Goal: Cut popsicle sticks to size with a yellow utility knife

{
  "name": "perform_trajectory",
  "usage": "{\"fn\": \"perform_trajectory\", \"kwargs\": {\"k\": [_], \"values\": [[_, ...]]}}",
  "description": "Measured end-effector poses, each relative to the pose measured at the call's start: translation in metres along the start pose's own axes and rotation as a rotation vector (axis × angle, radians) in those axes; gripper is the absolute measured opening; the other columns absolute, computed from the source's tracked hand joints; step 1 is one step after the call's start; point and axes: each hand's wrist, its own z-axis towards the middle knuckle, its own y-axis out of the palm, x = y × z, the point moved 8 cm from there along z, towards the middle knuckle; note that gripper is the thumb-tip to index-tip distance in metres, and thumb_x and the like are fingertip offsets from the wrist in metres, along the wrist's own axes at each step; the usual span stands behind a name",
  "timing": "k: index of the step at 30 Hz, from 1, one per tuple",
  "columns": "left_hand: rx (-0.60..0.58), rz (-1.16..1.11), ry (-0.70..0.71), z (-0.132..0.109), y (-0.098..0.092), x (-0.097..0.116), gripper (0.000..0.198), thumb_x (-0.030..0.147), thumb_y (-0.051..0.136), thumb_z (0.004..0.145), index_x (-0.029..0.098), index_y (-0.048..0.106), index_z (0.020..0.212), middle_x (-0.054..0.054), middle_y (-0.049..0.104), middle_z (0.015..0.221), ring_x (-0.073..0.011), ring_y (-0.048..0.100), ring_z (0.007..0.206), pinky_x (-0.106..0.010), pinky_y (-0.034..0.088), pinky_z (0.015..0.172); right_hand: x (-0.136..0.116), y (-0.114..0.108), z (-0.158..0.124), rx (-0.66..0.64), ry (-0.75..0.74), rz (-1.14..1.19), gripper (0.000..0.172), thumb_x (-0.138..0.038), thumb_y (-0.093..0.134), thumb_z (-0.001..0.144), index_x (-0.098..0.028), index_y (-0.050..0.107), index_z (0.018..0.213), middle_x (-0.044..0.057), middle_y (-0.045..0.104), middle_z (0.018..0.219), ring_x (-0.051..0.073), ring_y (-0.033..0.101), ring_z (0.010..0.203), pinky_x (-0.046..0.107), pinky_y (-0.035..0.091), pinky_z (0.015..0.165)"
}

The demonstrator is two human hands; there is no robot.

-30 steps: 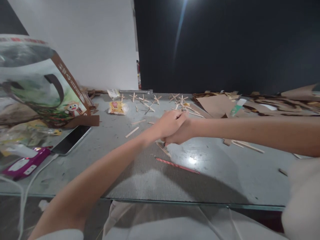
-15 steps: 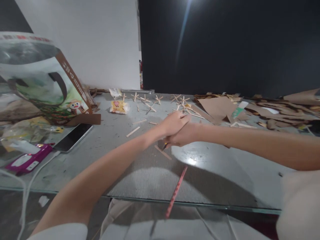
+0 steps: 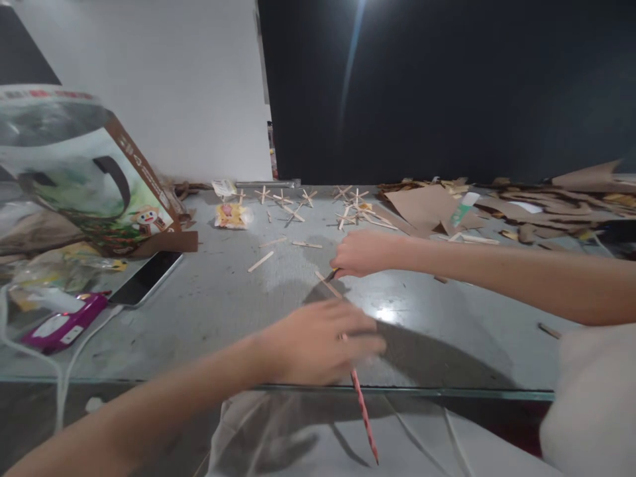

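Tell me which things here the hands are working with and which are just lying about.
In hand: left hand over the red pencil; right hand closed on a small tool, its tip at a wooden stick.
Lying about: phone, purple pack, printed box, snack packet, stick crosses, cardboard scraps.

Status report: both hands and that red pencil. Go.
Left hand on thin red pencil, grip blurred. Right hand shut on small dark-tipped tool, by flat wooden stick. Pencil overhangs grey table edge.
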Motion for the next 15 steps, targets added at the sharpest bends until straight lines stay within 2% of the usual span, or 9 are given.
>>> {"fn": "perform_trajectory", "kwargs": {"k": [1, 3, 6, 8, 10, 12, 15], "values": [[-0.089, -0.046, 0.033, -0.008, 0.010, 0.014, 0.033, 0.033, 0.049, 0.106, 0.019, 0.065, 0.131, -0.010, 0.070, 0.133, -0.0236, 0.064, 0.124, -0.036, 0.050, 0.108, 0.001, 0.001, 0.000, 0.005, -0.002, 0.003, 0.036, -0.042, 0.056, 0.105, -0.016, 0.080, 0.100, 0.011, 0.076, 0.079, 0.025, 0.071, 0.073, 0.032, 0.043, 0.061], [-0.184, -0.095, 0.072, -0.022, 0.024, 0.030, 0.039, 0.041, 0.049, 0.107, 0.019, 0.065, 0.134, -0.011, 0.068, 0.138, -0.0233, 0.061, 0.131, -0.035, 0.046, 0.116, 0.001, 0.003, 0.000, 0.009, 0.006, 0.000, 0.036, -0.043, 0.057, 0.105, -0.017, 0.081, 0.103, 0.011, 0.077, 0.079, 0.025, 0.072, 0.073, 0.032, 0.043, 0.060], [-0.208, -0.059, -0.003, -0.037, 0.034, 0.022, 0.047, 0.043, 0.045, 0.108, 0.012, 0.064, 0.138, -0.017, 0.063, 0.147, -0.0277, 0.052, 0.145, -0.039, 0.039, 0.123, 0.002, 0.005, 0.000, 0.006, 0.015, -0.014, 0.035, -0.043, 0.059, 0.104, -0.017, 0.081, 0.103, 0.011, 0.077, 0.079, 0.026, 0.073, 0.072, 0.033, 0.043, 0.060], [-0.206, -0.035, -0.126, -0.049, 0.035, 0.003, 0.051, 0.043, 0.041, 0.109, 0.010, 0.061, 0.142, -0.020, 0.056, 0.154, -0.0295, 0.045, 0.150, -0.044, 0.035, 0.126, 0.003, 0.006, -0.002, 0.010, 0.014, -0.021, 0.034, -0.043, 0.060, 0.104, -0.017, 0.082, 0.101, 0.011, 0.077, 0.077, 0.026, 0.072, 0.072, 0.033, 0.043, 0.061], [-0.190, -0.021, -0.272, -0.063, 0.030, -0.024, 0.049, 0.038, 0.040, 0.109, 0.013, 0.057, 0.148, -0.019, 0.052, 0.158, -0.0283, 0.042, 0.153, -0.046, 0.034, 0.127, 0.006, 0.007, -0.004, 0.011, 0.019, -0.019, 0.034, -0.042, 0.061, 0.103, -0.016, 0.082, 0.098, 0.012, 0.076, 0.076, 0.025, 0.072, 0.072, 0.033, 0.043, 0.061], [-0.207, 0.018, -0.459, -0.081, 0.023, -0.057, 0.048, 0.038, 0.041, 0.109, 0.016, 0.056, 0.149, -0.016, 0.048, 0.161, -0.0275, 0.038, 0.155, -0.046, 0.034, 0.127, 0.009, 0.008, -0.007, 0.010, 0.025, -0.012, 0.033, -0.042, 0.062, 0.103, -0.015, 0.082, 0.096, 0.012, 0.076, 0.076, 0.025, 0.072, 0.071, 0.032, 0.042, 0.061], [-0.271, 0.114, -0.636, -0.108, 0.012, -0.105, 0.050, 0.034, 0.033, 0.109, 0.014, 0.057, 0.148, -0.015, 0.048, 0.161, -0.0268, 0.034, 0.157, -0.048, 0.028, 0.129, 0.009, 0.006, -0.008, 0.015, 0.020, -0.016, 0.033, -0.041, 0.062, 0.102, -0.015, 0.081, 0.095, 0.011, 0.076, 0.076, 0.024, 0.071, 0.069, 0.032, 0.041, 0.060]]}}
